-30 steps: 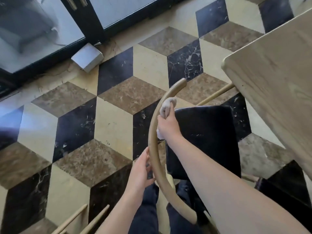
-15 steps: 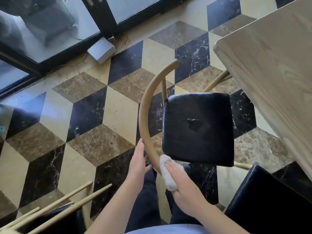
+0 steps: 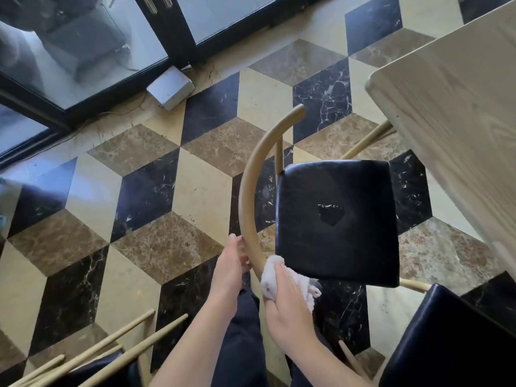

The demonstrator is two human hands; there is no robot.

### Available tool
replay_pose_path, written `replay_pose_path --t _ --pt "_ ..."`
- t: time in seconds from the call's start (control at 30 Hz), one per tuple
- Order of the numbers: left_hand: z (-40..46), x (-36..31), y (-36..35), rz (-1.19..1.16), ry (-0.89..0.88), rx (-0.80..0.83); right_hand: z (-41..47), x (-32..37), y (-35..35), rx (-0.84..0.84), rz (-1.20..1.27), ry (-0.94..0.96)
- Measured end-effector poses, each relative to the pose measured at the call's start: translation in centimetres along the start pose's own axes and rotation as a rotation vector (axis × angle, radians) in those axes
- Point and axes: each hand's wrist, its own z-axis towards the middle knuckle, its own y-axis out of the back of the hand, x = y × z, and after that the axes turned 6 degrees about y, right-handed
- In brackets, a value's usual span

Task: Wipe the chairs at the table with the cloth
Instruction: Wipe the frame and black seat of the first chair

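Note:
A chair with a curved pale wooden backrest (image 3: pixel 248 174) and a black cushioned seat (image 3: pixel 337 219) stands below me beside the light wooden table (image 3: pixel 452 113). A small glossy wet patch sits in the middle of the seat. My right hand (image 3: pixel 290 308) presses a crumpled white cloth (image 3: pixel 279 277) against the near end of the backrest, by the seat's near-left corner. My left hand (image 3: pixel 230 268) grips the backrest rail just left of the cloth.
A second black chair seat (image 3: pixel 452 339) is at the lower right. Wooden rails of another chair (image 3: pixel 111 347) cross the lower left. A small white box (image 3: pixel 170 86) lies on the patterned marble floor by dark-framed glass doors (image 3: pixel 83 51) at the top.
My right hand slid the cloth from the far upper part of the backrest down the curve to its near end. My left hand kept its grip on the rail.

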Motion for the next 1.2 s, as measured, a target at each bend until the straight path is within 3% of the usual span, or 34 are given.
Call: replay_pose_path --t 0.1,0.37,0.47,0.57,0.67,0.8,0.93,1.03,1.2 --pt "2.0 -3.6 0.7 -0.02 -0.038 0.035 4.7 3.6 -0.7 0.015 0.21 -0.067" --pt "7.0 -13.8 -0.9 0.059 -0.218 0.251 21.4 11.7 3.5 -0.322 0.603 -0.216" --pt "8.1 -14.7 -1.3 0.127 -0.241 0.321 28.2 12.9 8.6 -0.547 0.848 -0.213" --pt "9.1 -14.5 -1.3 0.113 -0.218 0.311 33.4 12.7 12.8 -0.809 0.708 -0.132" --pt "9.4 -14.1 -1.0 0.077 -0.211 0.325 35.6 10.6 14.9 -0.616 0.051 -0.136" --pt "9.3 -14.2 -0.5 0.013 -0.218 0.32 35.9 8.9 16.9 -0.329 -0.563 0.111" --pt "9.5 -14.1 0.8 -0.087 -0.174 0.279 35.2 8.7 16.6 -0.13 -0.828 0.273" --pt "9.8 -13.9 1.7 -0.115 -0.202 0.155 33.1 9.9 15.0 0.028 -0.884 0.426" --pt "9.6 -12.9 3.1 -0.029 -0.263 0.03 26.9 12.9 9.7 0.301 -1.107 0.683"
